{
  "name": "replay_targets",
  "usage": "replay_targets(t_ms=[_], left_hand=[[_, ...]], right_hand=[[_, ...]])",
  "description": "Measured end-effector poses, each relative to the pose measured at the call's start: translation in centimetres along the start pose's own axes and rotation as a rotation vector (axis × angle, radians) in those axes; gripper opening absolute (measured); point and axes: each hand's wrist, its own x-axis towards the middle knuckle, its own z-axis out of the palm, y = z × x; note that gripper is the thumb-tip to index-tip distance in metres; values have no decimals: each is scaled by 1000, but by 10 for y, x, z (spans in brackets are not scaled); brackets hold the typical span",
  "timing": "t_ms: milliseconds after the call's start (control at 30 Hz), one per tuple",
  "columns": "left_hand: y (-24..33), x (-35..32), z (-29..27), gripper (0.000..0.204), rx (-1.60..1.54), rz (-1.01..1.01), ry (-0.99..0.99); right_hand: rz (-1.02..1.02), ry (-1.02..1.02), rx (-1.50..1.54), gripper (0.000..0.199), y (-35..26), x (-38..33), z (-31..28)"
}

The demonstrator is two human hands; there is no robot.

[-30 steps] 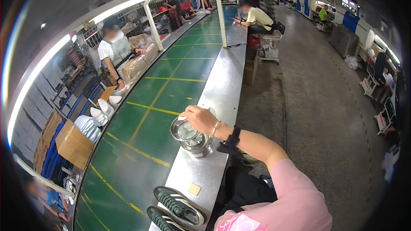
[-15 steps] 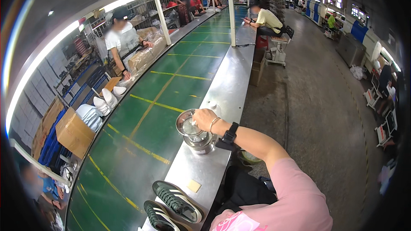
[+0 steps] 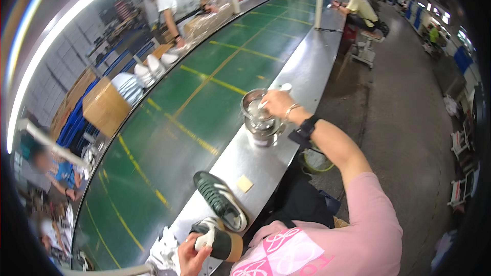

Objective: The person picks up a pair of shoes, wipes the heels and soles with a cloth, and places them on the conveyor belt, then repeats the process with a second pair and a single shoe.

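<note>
My right hand (image 3: 279,105) is closed in a pinch over the round metal pot (image 3: 263,134), at its raised dish-like top (image 3: 250,98). Something small and whitish shows at the fingertips, too small to name. At the lower edge, my left hand (image 3: 193,256) grips a dark green sneaker (image 3: 222,244) by its white heel part. That shoe is tilted, its tan sole facing toward me. Its dark green mate with white stripes (image 3: 221,200) stands on the metal ledge beside it.
A green conveyor belt (image 3: 204,107) runs along the metal ledge (image 3: 302,66). On the ledge lie a pale yellow square (image 3: 244,184) and, close to my left hand, crumpled white paper (image 3: 166,250). Across the belt a person (image 3: 179,2) stands near a cardboard box (image 3: 105,106) and white shoes (image 3: 156,65).
My left hand has come into view and now grips the nearer sneaker, which has tipped from where it stood. My right hand remains at the pot. The whole view has shifted.
</note>
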Motion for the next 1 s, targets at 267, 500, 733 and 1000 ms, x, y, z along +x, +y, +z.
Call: replay_targets(t_ms=[267, 500, 733, 1000], left_hand=[[14, 3, 2, 31, -185, -99, -175], [6, 21, 7, 41, -309, -225, -292], [-2, 45, 7, 77, -352, -312, -458], [-23, 50, 17, 81, -412, -409, -411]], right_hand=[[365, -130, 1257, 25, -52, -41, -34], [401, -350, 1534, 31, -91, -62, -24], [-20, -588, 977, 35, -182, -106, -13], [-1022, -349, 601, 41, -271, -128, -28]])
